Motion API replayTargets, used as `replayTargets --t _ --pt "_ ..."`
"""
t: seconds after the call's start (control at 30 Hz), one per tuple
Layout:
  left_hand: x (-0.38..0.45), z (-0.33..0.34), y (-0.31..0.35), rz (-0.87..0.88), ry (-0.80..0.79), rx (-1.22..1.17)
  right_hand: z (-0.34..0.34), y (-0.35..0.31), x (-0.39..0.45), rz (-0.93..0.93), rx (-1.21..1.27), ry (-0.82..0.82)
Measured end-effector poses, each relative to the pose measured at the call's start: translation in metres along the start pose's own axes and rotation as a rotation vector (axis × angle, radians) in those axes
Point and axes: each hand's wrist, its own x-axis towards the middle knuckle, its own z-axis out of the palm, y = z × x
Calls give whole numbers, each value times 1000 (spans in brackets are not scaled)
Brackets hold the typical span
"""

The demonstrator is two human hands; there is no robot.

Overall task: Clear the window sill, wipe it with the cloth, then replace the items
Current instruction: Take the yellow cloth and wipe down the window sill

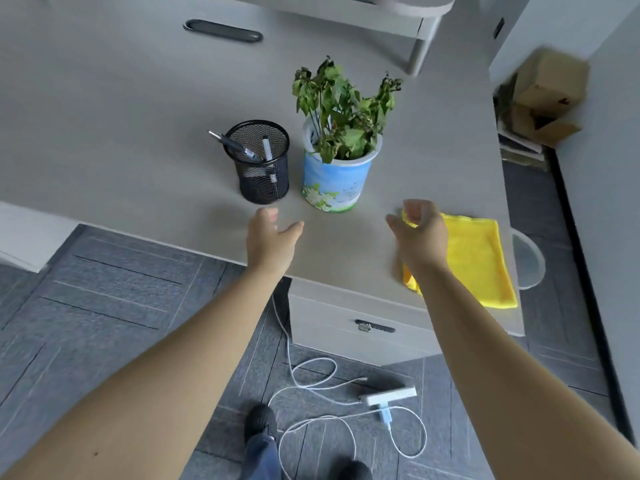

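Note:
A black mesh pen holder (261,168) with pens stands on the grey desk top (121,126). Right beside it is a potted plant (337,161) in a blue and white pot, its leaves wilting. A yellow cloth (474,258) lies flat near the desk's right front corner. My left hand (272,237) hovers over the desk just in front of the pen holder, fingers relaxed, holding nothing. My right hand (419,230) hovers over the left edge of the cloth, in front and to the right of the pot, fingers loosely curled and empty.
A drawer unit (349,327) sits under the desk's front edge. White cables and a power strip (388,396) lie on the carpet by my shoes. Cardboard boxes (547,95) are stacked at the far right, and a round bin (528,258) stands beside the desk.

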Motion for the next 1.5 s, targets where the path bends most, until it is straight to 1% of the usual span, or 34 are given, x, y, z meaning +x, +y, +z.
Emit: replayTargets --t 0.17,0.23,0.33,0.4,0.53,0.67,0.73,0.8,0.93,1.03,1.1,1.23,1.33,1.5 --pt "-46 54 16 -36 -138 8 -62 38 -5 56 -105 -1" --pt "-56 76 24 -59 -198 9 -83 53 -1 107 -153 14" --pt "-62 108 33 -65 -247 26 -101 71 7 207 -196 29" --pt "-63 123 40 -76 -278 24 -106 79 12 269 -175 21" --pt "-64 146 46 -171 -333 -35 -112 88 20 368 -88 6" --pt "-65 158 46 -262 -327 -88 -115 87 26 461 12 -69" --pt "-67 163 47 -301 -321 -93 -117 85 25 461 53 -109" --pt "-70 164 50 -320 -350 -69 -119 85 23 431 75 -131" --pt "-86 159 57 -237 -374 -90 -135 83 11 394 138 -124" --pt "-108 154 67 -235 -441 -230 -158 79 -2 364 175 -89" --pt "-121 151 76 -238 -492 -274 -176 75 -14 352 203 -51" --pt "-149 159 97 -187 -598 -237 -217 73 -47 353 297 100" --pt "-185 173 112 -106 -748 -183 -255 78 -89 339 362 244" --pt "-267 200 125 53 -963 -104 -321 99 -168 401 363 465"
